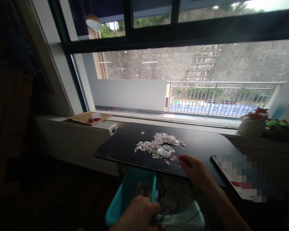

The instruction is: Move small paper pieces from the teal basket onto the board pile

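Observation:
A loose heap of small torn paper scraps (pixel 161 144) lies on the black tabletop (pixel 125 150). My right hand (pixel 195 170) is at the table's front edge, to the right of the heap, with its fingers pressed together. A clear, pinkish piece of plastic (pixel 175 159) shows by its fingertips; whether they hold it I cannot make out. Below the table is a teal plastic bin (pixel 121 195) with some dim contents. My left hand (pixel 139 210) is closed at the bin's right rim and appears to grip it, its fingertips partly hidden.
A pale green bin (pixel 185 219) stands right of the teal one. A blurred flat item (pixel 240 179) lies at the table's right end. Red scissors (pixel 93 120) rest on cardboard (pixel 79 117) over the radiator (pixel 82 141). A pot (pixel 252 125) stands on the windowsill.

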Demonstrator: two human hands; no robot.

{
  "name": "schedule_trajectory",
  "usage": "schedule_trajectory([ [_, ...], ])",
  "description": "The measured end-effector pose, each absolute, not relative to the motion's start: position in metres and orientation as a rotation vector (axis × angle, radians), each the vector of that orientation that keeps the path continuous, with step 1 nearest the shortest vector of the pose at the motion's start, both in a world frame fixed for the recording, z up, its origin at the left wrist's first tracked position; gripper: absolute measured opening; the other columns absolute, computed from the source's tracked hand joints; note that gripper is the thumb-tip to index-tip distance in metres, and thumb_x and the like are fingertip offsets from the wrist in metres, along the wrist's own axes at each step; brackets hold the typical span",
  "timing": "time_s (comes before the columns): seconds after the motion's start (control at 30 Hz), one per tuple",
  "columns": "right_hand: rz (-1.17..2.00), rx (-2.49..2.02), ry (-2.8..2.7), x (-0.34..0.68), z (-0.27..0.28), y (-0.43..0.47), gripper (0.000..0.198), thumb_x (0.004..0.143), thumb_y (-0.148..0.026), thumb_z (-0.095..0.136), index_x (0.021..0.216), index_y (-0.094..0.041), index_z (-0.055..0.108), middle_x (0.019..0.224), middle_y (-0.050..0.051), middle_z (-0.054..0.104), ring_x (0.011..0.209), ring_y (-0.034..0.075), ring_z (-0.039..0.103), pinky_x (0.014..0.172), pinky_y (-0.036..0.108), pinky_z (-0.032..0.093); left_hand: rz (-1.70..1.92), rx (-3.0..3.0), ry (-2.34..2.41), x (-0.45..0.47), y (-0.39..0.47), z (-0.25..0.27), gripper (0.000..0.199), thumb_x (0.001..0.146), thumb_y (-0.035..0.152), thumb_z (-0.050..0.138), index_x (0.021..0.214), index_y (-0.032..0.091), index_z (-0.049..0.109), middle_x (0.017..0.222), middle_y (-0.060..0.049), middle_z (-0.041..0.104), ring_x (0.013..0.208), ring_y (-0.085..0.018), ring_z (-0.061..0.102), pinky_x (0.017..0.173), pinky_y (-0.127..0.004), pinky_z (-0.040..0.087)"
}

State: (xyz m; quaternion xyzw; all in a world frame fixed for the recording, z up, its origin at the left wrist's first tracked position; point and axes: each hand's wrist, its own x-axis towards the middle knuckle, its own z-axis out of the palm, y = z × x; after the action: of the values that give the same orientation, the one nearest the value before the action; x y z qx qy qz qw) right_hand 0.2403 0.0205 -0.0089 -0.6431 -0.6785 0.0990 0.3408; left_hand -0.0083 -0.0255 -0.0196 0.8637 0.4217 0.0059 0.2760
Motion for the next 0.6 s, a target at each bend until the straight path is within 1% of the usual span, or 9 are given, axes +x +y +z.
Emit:
schedule_trajectory([
  [0.13, 0.21, -1.743, -1.744, 0.243, -0.01, 0.016, 0.028, 0.082, -0.034, 0.047, 0.091, -0.022, 0.071, 0.076, 0.003, 0.073, 0.07, 0.02, 0.067, 0.062, 0.028, 0.044, -0.014, 2.285, 1.138, -0.009, -0.024, -0.017, 0.012, 0.074, 0.034, 0.069, 0.078, 0.023, 0.066, 0.088, 0.0, 0.068, 0.084, -0.023, 0.062, 0.071, -0.026, 0.041],
  [0.23, 0.142, -1.801, -1.721, 0.25, -0.007, 0.01, 0.027, 0.081, -0.033, 0.048, 0.089, -0.023, 0.072, 0.077, 0.004, 0.074, 0.07, 0.021, 0.067, 0.063, 0.028, 0.044, 0.026, 2.284, 1.152, -0.009, -0.027, -0.016, 0.013, 0.073, 0.034, 0.071, 0.079, 0.023, 0.066, 0.092, 0.0, 0.068, 0.088, -0.024, 0.061, 0.075, -0.026, 0.041],
  [0.3, 0.123, -1.805, -1.703, 0.253, -0.004, 0.01, 0.028, 0.082, -0.034, 0.047, 0.09, -0.023, 0.072, 0.081, 0.004, 0.074, 0.072, 0.021, 0.068, 0.064, 0.029, 0.045, 0.036, 2.288, 1.161, -0.009, -0.028, -0.016, 0.012, 0.074, 0.033, 0.07, 0.081, 0.023, 0.067, 0.094, 0.0, 0.068, 0.09, -0.024, 0.06, 0.077, -0.027, 0.041],
  [0.5, 0.128, -1.755, -1.723, 0.249, -0.007, 0.022, 0.032, 0.084, -0.035, 0.044, 0.096, -0.021, 0.07, 0.088, 0.005, 0.075, 0.079, 0.022, 0.069, 0.067, 0.028, 0.046, -0.034, 2.278, 1.137, -0.009, -0.022, -0.02, 0.013, 0.074, 0.034, 0.07, 0.079, 0.023, 0.066, 0.09, 0.0, 0.067, 0.085, -0.023, 0.061, 0.071, -0.026, 0.041],
  [0.6, 0.118, -1.791, -1.713, 0.253, -0.01, 0.019, 0.031, 0.084, -0.036, 0.045, 0.094, -0.022, 0.07, 0.084, 0.005, 0.075, 0.076, 0.023, 0.069, 0.065, 0.029, 0.046, -0.015, 2.309, 1.151, -0.009, -0.022, -0.021, 0.014, 0.074, 0.035, 0.071, 0.077, 0.023, 0.065, 0.088, 0.001, 0.067, 0.085, -0.023, 0.061, 0.071, -0.025, 0.041],
])
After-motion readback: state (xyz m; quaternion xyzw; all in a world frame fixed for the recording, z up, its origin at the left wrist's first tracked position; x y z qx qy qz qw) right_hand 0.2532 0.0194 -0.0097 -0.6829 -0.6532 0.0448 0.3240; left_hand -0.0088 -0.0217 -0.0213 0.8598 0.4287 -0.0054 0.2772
